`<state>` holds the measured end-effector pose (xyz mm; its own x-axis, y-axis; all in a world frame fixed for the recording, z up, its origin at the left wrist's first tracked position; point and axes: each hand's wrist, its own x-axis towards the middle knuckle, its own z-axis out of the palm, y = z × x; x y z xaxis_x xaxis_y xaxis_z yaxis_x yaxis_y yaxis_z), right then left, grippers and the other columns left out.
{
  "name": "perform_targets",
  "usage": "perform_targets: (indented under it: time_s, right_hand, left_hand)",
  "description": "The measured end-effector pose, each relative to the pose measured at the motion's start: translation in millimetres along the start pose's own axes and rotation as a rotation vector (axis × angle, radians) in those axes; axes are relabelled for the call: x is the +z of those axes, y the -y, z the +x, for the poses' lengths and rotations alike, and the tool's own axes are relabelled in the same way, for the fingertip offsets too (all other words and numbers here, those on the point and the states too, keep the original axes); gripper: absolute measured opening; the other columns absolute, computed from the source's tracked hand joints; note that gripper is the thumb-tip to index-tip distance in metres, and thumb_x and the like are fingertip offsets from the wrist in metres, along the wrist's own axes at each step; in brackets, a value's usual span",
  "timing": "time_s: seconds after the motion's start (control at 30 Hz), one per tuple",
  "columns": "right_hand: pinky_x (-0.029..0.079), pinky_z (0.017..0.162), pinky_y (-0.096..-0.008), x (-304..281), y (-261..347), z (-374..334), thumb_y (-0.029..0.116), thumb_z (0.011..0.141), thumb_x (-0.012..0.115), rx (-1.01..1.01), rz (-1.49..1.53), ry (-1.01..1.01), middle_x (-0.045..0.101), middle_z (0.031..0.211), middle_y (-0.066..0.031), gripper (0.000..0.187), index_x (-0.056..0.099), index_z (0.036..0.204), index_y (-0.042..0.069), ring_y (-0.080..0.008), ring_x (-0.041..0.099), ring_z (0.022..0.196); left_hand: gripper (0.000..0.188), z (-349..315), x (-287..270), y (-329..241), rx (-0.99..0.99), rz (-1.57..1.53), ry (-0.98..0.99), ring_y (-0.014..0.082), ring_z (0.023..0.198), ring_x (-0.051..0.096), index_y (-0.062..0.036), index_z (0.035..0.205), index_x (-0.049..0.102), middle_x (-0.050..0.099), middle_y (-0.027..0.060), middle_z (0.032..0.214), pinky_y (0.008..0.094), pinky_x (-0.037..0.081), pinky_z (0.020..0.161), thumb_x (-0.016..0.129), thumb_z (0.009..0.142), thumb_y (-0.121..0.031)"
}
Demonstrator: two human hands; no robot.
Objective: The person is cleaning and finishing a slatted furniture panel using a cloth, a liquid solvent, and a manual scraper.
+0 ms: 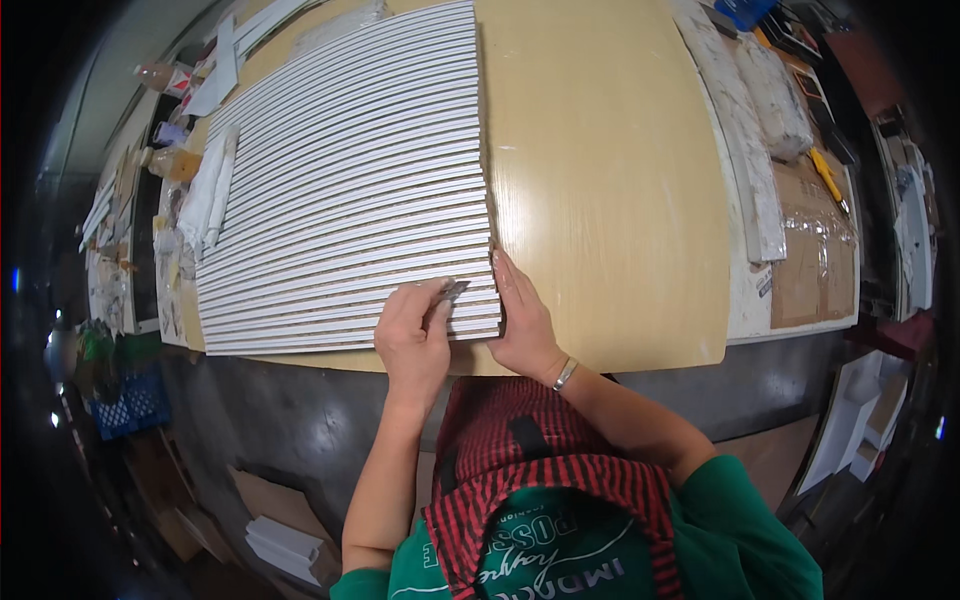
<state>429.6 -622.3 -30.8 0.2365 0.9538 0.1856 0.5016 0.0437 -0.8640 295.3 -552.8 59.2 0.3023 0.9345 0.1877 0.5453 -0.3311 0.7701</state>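
Bottle (175, 163), amber, far left. Crumpled white wrap (216, 190) at left end of white strips (340, 205), laid in close rows on yellowish tabletop (620, 180). Left hand (412, 325) over strips' near right corner, pinching small dark piece (457, 288). Right hand (525, 318) unclenched, fingers extended along strips' right ends. Far right: yellow tool (828, 178) by cardboard (815, 245).
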Motion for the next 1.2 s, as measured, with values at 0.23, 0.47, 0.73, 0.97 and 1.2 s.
perform_targets:
  time_s: [0.23,0.47,0.73,0.97,1.2]
  right_hand:
    - [0.039,0.118,-0.0422,-1,-5,0,0.002,0.069,0.07,-0.041,0.003,-0.035,0.038,0.159,-0.0252,0.096,0.031,0.156,-0.005,-0.0405,0.042,0.144]
    - [0.038,0.118,-0.0425,2,-9,3,0.004,0.07,0.071,-0.131,0.066,-0.045,0.038,0.158,-0.0269,0.096,0.03,0.156,-0.005,-0.0421,0.042,0.144]
    - [0.038,0.118,-0.0432,2,-6,-1,0.003,0.067,0.068,-0.054,0.009,-0.014,0.035,0.16,-0.0262,0.101,0.025,0.158,-0.004,-0.0425,0.04,0.145]
    - [0.039,0.118,-0.0422,6,-5,0,0.001,0.065,0.068,-0.011,0.001,0.016,0.033,0.162,-0.0238,0.104,0.023,0.159,-0.001,-0.0412,0.039,0.145]
    - [0.038,0.119,-0.0419,1,-6,-1,0.003,0.065,0.073,-0.013,-0.023,0.019,0.036,0.159,-0.0247,0.106,0.025,0.159,-0.001,-0.0405,0.04,0.144]
  left_hand:
    - [0.016,-3,7,-2,0.348,0.114,0.076,0.0277,0.071,0.058,-0.0018,0.094,0.072,0.06,0.0111,0.079,0.0371,0.047,0.063,0.075,0.08,0.005]
    - [0.012,-20,15,-14,0.395,0.085,0.078,0.0321,0.067,0.056,-0.0041,0.08,0.066,0.055,0.0129,0.074,0.0429,0.046,0.062,0.069,0.073,0.005]
    - [0.008,-29,14,-2,0.234,0.175,-0.087,0.0305,0.069,0.056,-0.0037,0.088,0.069,0.057,0.0113,0.076,0.0431,0.045,0.063,0.072,0.082,0.001]
    - [0.006,-31,-19,13,-0.085,-0.019,-0.299,0.0194,0.071,0.056,0.0034,0.092,0.069,0.058,0.0078,0.077,0.0309,0.046,0.066,0.07,0.087,0.006]
    - [0.009,-48,-6,-3,0.04,-0.117,-0.25,0.0176,0.074,0.059,0.004,0.093,0.069,0.063,0.0087,0.083,0.028,0.048,0.069,0.072,0.086,0.007]
